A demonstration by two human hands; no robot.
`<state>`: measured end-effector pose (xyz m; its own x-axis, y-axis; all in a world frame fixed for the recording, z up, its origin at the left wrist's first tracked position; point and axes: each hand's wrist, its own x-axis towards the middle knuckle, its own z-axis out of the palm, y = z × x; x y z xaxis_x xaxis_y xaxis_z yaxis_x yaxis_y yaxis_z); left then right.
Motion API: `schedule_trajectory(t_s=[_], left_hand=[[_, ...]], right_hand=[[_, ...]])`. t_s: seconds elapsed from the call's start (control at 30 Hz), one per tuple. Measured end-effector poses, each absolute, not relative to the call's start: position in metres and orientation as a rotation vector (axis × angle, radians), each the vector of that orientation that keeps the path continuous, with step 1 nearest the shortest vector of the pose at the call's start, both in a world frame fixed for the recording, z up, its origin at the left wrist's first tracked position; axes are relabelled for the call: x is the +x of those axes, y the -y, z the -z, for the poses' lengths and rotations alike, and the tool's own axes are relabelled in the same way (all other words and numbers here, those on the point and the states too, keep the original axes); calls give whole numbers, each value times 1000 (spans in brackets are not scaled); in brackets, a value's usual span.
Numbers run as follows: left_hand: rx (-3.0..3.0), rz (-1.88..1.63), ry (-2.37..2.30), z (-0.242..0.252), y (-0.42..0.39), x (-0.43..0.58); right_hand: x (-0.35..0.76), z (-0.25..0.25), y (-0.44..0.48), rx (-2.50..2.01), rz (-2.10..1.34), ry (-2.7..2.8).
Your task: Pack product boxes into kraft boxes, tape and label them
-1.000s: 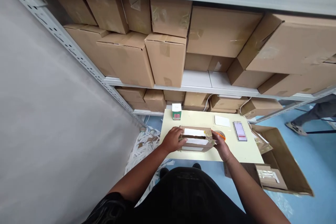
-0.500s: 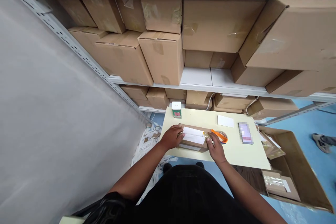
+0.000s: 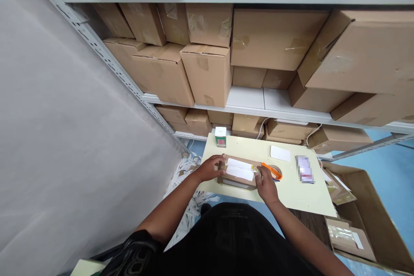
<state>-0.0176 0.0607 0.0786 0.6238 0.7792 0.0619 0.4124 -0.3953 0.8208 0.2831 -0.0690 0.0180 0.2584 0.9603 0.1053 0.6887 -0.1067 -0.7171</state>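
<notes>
A small cardboard box (image 3: pixel 228 177) lies on the pale yellow table in front of me, with white paper labels (image 3: pixel 239 168) on its top and clear tape near its right end. My left hand (image 3: pixel 209 168) grips the box's left end, fingers curled over the edge. At the right end my right hand (image 3: pixel 267 185) is closed on the box, its fingers over the taped edge. Just beyond that hand lie an orange-handled tool (image 3: pixel 271 171) and a tape roll, partly overlapping.
On the pale yellow table (image 3: pixel 302 198) stand a green and white carton (image 3: pixel 221 137), a white paper stack (image 3: pixel 280 153) and a blurred purple packet (image 3: pixel 304 169). A large open carton (image 3: pixel 381 215) holds boxes at right. Shelves of boxes (image 3: pixel 207 75) rise behind; paper scraps litter the floor.
The camera view has tilted, shifting everything slightly right and down. My left hand's fingers have shifted a little on the box. A person's shoe at the right has left the view.
</notes>
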Motion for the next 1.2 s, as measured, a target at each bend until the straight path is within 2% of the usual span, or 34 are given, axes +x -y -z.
schedule_trajectory(t_s=[0.1,0.33,0.47,0.7,0.97,1.2], left_hand=[[1956,-523,-971,-79,-61,-23],[1758,-824,-1296,-58,-42,-1],[1673,-868,-1275,-53,-26,2],[2288,-712,-1011,-51,-8,5],[2434,-552,-1266,-69,-9,20],[2440,-325,-1106,-73,-11,42]], right_hand=[[282,-19,69,-1881,-530,1495],[276,-24,66,-1901,-536,1447],[274,-24,64,-1942,-558,1377],[271,-20,62,-1968,-582,1326],[288,-16,82,-1823,-663,1337],[359,23,91,-2162,-335,1584]])
